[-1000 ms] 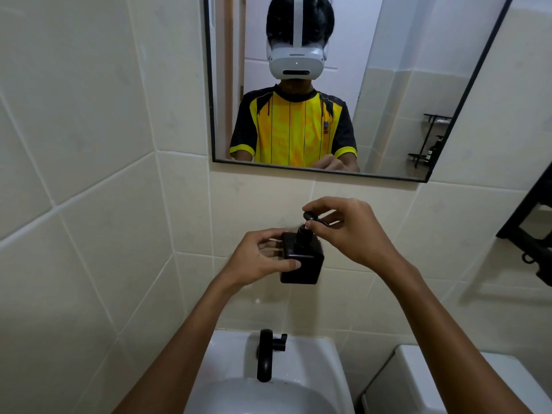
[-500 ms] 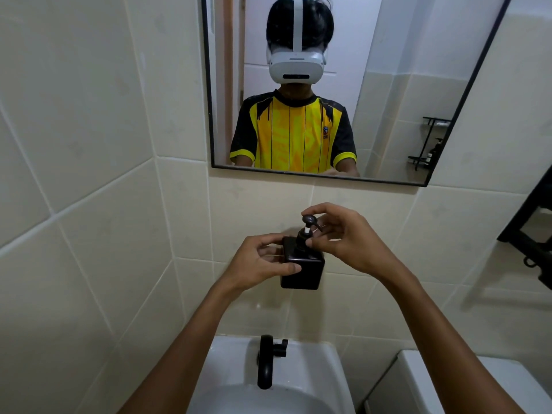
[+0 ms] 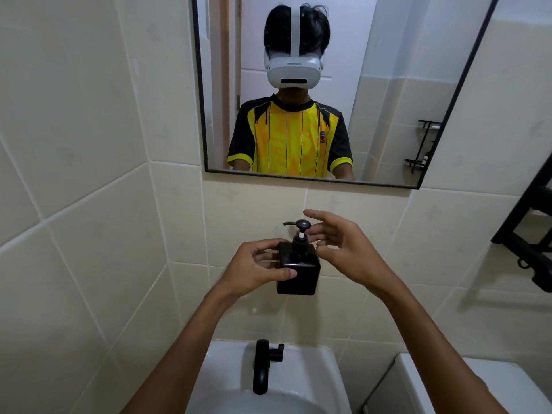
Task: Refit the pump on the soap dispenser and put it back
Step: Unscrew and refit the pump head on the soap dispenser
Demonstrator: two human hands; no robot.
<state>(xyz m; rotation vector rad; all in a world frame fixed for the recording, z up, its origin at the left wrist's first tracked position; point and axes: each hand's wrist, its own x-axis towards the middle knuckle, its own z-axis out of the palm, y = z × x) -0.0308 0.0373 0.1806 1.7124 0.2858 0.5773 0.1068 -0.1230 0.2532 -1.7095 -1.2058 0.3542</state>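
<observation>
The black soap dispenser is gripped at its body by the left hand and held in the air above the white sink and black tap, its pump seated upright in the neck, while the right hand is spread loosely just beside the pump, empty.

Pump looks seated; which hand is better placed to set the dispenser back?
Left hand: it grips the dispenser. The right hand is open, off the pump.
</observation>
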